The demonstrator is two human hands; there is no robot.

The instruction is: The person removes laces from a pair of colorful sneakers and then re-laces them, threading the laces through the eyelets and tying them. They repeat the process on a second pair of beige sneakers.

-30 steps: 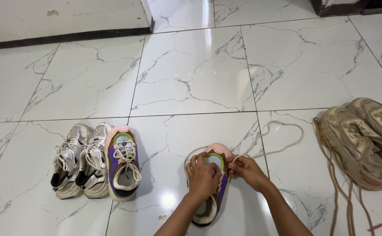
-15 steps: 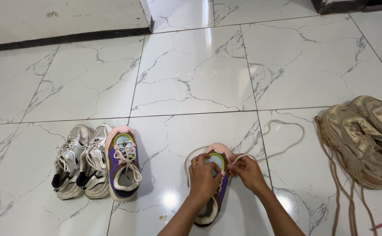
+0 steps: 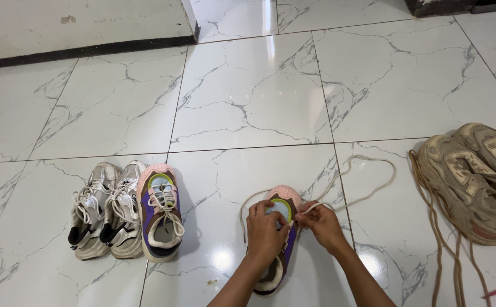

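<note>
The left hand [image 3: 266, 230] presses down on the pink and purple shoe [image 3: 279, 239], which lies toe-away on the floor [image 3: 248, 102], while the right hand [image 3: 322, 224] just beside it pinches the white lace [image 3: 361, 170] looping off to the right.

Held low-top sneaker [image 3: 279, 239]: pink toe, purple sides, light blue tongue with yellow-green edge, cream lace [image 3: 367, 182]. Matching laced sneaker [image 3: 159, 213]: same pink, purple, blue, yellow-green, plus cream collar and lace. Pair of chunky sneakers [image 3: 105, 211]: silver-grey and white, black heel patches. Tan chunky sneakers [image 3: 475, 176]: beige all over, tan laces. Glossy tile floor [image 3: 248, 96]: white marble with grey veins, dark grout. Black skirting strip [image 3: 83, 51] below off-white wall.
</note>
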